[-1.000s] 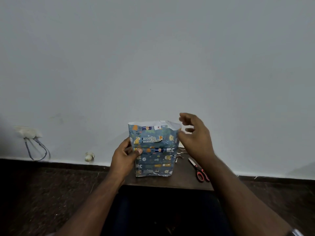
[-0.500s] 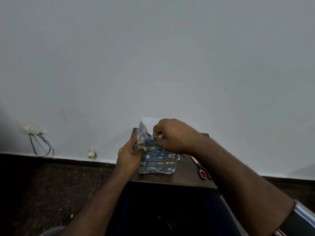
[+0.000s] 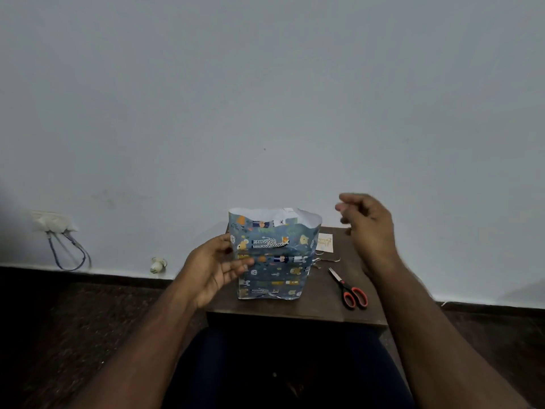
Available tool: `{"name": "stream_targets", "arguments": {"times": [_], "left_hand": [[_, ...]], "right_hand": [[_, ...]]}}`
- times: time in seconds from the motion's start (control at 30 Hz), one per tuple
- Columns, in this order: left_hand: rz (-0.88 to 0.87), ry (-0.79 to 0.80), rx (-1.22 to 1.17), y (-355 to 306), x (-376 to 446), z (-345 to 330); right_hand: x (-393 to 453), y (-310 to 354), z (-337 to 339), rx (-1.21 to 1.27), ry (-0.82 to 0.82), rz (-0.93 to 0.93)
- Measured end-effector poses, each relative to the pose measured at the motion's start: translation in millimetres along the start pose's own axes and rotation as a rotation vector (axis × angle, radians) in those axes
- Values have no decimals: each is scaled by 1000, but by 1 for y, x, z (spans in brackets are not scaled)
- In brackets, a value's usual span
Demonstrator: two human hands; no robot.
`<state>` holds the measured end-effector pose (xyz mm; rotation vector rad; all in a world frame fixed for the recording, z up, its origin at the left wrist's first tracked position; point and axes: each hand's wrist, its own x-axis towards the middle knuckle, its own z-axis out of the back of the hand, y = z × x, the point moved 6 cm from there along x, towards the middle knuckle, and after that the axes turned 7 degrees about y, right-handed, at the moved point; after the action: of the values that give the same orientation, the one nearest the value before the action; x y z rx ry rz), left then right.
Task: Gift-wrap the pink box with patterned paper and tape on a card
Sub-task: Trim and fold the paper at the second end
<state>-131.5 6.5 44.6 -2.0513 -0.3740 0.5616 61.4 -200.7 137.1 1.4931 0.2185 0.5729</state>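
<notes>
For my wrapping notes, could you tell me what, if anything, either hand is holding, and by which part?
The left hand steadies the wrapped box with straight fingers against its left side; nothing is gripped. The right hand hangs apart, holding nothing.

right hand (image 3: 368,228) lifted off patterned paper (image 3: 272,255), top flaps reopened

The wrapped box (image 3: 271,255) stands upright on the table (image 3: 298,309) in front of me. My left hand (image 3: 213,268) is at its left side, fingers touching its front face. My right hand (image 3: 367,225) is raised to its right, apart from it. The card (image 3: 325,242) lies behind and right of the box; the scissors (image 3: 349,289) lie right of the box, nearer me.
</notes>
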Motion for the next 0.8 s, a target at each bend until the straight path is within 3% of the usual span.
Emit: {"name": "stream_targets", "arguments": {"times": [0.1,0.17,0.23,0.57,0.8], "left_hand": [[22,-40,-21,0,0,-2],[28,-49,5,-1,2,-5],[28,-59,33,-2,4,-5],[31,-96,110,-4,2,-9],[-25,-115,295,-7,8,-10]], "right_hand": [[-2,-49,-4,151,172,-302],[-8,-61,-15,264,300,-374],[-9,-64,-24,317,380,-370],[0,-70,-32,334,475,-426],[0,-63,-41,192,512,-425]]}}
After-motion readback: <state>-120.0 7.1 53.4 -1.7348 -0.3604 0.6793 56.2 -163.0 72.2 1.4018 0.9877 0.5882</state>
